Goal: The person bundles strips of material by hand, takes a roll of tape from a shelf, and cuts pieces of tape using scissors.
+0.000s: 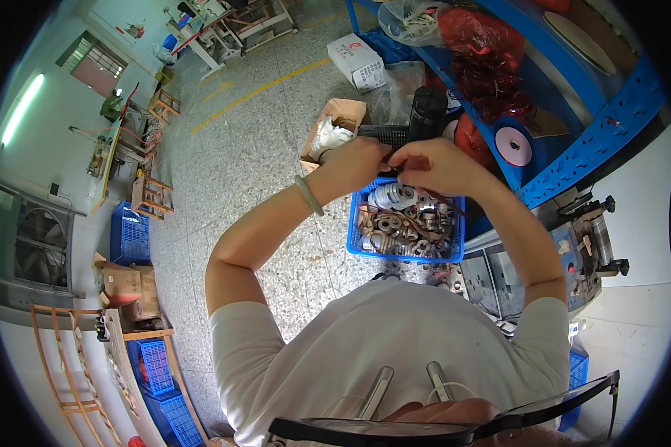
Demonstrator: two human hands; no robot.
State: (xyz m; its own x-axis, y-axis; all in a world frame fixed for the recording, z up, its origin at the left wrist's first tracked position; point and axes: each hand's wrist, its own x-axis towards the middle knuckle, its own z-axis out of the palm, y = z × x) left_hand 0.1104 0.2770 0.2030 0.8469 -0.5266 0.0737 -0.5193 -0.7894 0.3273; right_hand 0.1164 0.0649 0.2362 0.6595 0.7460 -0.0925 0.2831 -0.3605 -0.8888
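Observation:
Above the near basket my two hands meet, fingertips close together. My left hand (356, 162), with a pale green bangle (309, 195) on its wrist, is closed in a pinch on a thin dark reddish strip. My right hand (441, 165) is closed too, thumb and fingers pinching the same strip. A length of the strip (449, 201) seems to hang below my right hand; its exact kind cannot be made out. Under the hands stands a blue plastic basket (404, 258) filled with several rolls of ribbon or tape (392, 196) in white, tan and brown.
An open cardboard box (355, 110) with white material stands beyond my left hand, beside a black cylinder (428, 112). A blue metal shelf (589, 160) holds red bundles and a white spool (513, 146) at right. A machine (566, 257) stands near my right elbow.

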